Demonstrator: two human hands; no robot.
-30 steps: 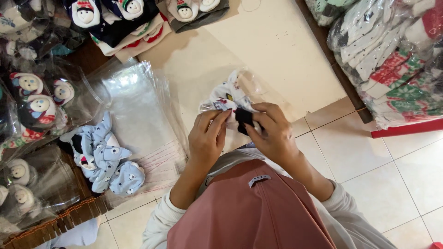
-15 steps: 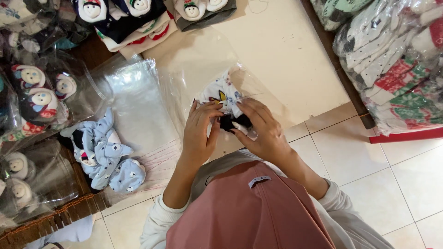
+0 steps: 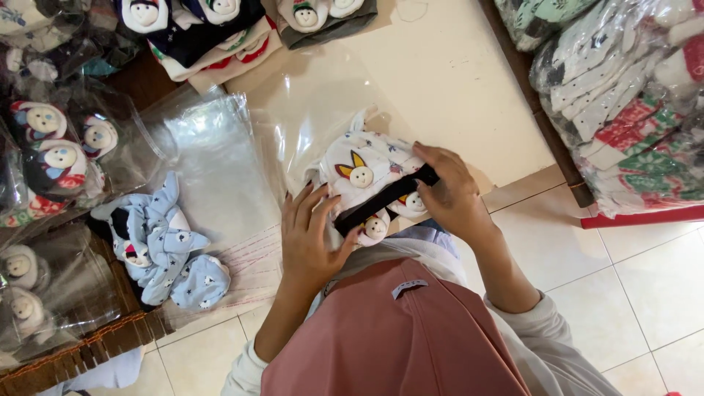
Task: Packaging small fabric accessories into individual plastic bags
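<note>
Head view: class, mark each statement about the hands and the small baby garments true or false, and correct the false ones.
1. Both hands hold a white garment set with bunny faces. True.
2. A black band runs across that set, between the left hand and the right hand. True.
3. The pale blue starred garments lie to the right of the hands in the picture. False: they lie to the left.
4. The clear plastic bags are stacked on the person's lap. False: they lie on the floor, beside the blue garments.
5. The floor is tiled. True.
</note>
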